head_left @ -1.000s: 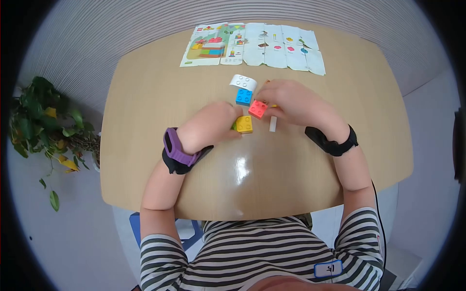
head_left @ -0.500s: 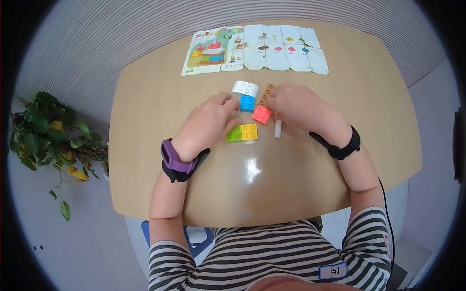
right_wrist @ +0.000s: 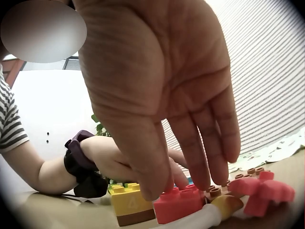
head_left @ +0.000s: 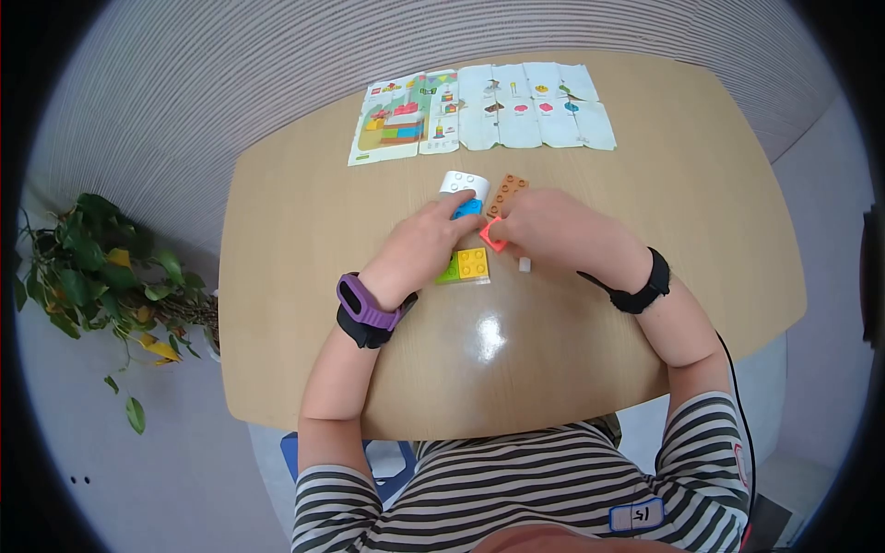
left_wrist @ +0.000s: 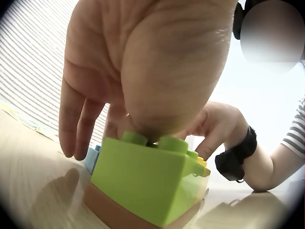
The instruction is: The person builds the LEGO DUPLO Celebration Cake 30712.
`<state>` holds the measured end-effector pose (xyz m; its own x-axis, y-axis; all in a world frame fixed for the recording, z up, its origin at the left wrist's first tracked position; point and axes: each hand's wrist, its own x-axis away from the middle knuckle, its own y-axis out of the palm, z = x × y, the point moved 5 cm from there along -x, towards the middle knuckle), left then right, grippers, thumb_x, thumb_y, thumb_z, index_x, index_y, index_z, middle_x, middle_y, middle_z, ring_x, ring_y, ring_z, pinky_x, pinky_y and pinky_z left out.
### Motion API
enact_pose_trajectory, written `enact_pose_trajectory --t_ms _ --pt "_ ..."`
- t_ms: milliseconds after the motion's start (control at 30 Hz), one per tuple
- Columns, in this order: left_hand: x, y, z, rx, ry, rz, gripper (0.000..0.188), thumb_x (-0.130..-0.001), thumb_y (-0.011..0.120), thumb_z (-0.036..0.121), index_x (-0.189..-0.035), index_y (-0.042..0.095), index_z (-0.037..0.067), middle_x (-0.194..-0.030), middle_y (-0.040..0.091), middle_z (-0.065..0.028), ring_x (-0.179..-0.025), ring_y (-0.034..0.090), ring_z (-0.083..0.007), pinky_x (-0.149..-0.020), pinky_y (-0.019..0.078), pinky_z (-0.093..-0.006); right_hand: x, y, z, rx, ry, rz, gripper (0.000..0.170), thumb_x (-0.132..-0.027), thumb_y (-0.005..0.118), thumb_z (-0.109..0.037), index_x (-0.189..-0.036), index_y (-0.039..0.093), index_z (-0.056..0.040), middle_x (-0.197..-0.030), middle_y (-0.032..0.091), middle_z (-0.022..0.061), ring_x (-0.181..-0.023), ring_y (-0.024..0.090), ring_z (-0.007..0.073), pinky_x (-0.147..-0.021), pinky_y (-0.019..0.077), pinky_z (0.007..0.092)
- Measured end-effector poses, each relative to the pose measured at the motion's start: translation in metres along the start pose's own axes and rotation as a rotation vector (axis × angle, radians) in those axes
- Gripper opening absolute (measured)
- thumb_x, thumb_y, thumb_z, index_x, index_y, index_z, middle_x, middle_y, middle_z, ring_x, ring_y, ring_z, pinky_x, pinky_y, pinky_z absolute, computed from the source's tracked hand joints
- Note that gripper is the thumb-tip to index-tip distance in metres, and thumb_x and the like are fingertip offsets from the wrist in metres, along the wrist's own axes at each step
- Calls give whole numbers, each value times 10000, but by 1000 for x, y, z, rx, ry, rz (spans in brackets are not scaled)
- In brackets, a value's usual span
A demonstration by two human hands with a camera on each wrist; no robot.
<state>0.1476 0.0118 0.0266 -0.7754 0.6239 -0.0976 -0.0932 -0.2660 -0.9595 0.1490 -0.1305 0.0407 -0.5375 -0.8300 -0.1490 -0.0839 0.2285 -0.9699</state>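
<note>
My left hand [head_left: 419,241] reaches over the blue brick [head_left: 467,210], with a finger on its far side and the thumb on its near side. My right hand [head_left: 548,226] has its fingertips at the red brick [right_wrist: 178,206], thumb on one side and a finger behind it. Under my left palm sits a green brick [left_wrist: 138,179] beside a yellow brick [head_left: 474,263], both on a brown base [right_wrist: 137,219]. A white curved brick [head_left: 464,182] lies just beyond the blue one.
Beneath the right hand lie a white candle piece with a yellow flame [right_wrist: 228,207] and a red flower-like piece [right_wrist: 264,191]. A brown studded brick [head_left: 508,192] is behind them. An unfolded instruction sheet [head_left: 479,109] covers the table's far side.
My left hand has gone from the green and yellow bricks to the blue one. My right hand has shifted left onto the red brick, uncovering more of the brown studded brick.
</note>
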Motion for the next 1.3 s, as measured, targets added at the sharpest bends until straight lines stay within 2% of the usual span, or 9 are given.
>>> enact_pose_trajectory --t_ms 67,167,367,467,667,967,1300 --pt "0 -2 1 13 -9 -18 301 -824 496 12 -1091 613 87 -1318 489 -137 -1109 546 -321 -916 472 -370 0 -1 -1 -7 -4 5 89 -709 657 -65 -784 613 -82 -730 594 74 -750 603 257 -618 474 360" --pt "2 -1 -3 12 46 64 297 -776 570 -33 -1055 615 56 -1265 523 -130 -983 596 -334 -834 503 -375 0 -2 -5 10 -17 18 95 -705 655 -52 -782 606 -81 -727 592 72 -753 604 258 -620 475 358" --pt "1 0 -8 80 14 -9 201 -756 634 -15 -947 587 25 -1240 519 -142 -972 593 -354 -815 505 -385 -2 1 -4 12 -5 3 109 -703 655 -42 -781 588 -78 -733 586 73 -759 607 261 -628 475 361" --pt "6 -3 -7 101 43 34 230 -737 645 -34 -943 573 36 -1259 502 -137 -966 595 -353 -808 508 -383 -1 1 -7 15 7 -10 113 -705 655 -42 -788 587 -77 -740 585 72 -765 607 260 -634 474 361" --pt "7 -5 -9 123 -22 -50 306 -721 650 -51 -991 569 69 -1267 482 -138 -965 596 -344 -799 511 -377 -3 5 -5 18 31 -41 114 -715 653 -48 -804 587 -78 -740 583 70 -767 604 256 -639 472 357" --pt "8 2 -21 131 -64 -60 341 -716 661 -49 -1024 575 70 -1043 567 -132 -914 595 -340 -788 501 -371 -4 4 -5 -15 37 -42 104 -720 646 -39 -785 575 -77 -719 580 75 -747 599 262 -625 461 361" --pt "12 -11 -23 142 -115 -73 275 -748 688 66 -995 569 79 -968 570 -135 -881 584 -338 -766 483 -386 -4 2 -6 -23 28 -38 126 -701 651 -18 -779 573 -78 -729 582 83 -750 597 271 -629 456 370"
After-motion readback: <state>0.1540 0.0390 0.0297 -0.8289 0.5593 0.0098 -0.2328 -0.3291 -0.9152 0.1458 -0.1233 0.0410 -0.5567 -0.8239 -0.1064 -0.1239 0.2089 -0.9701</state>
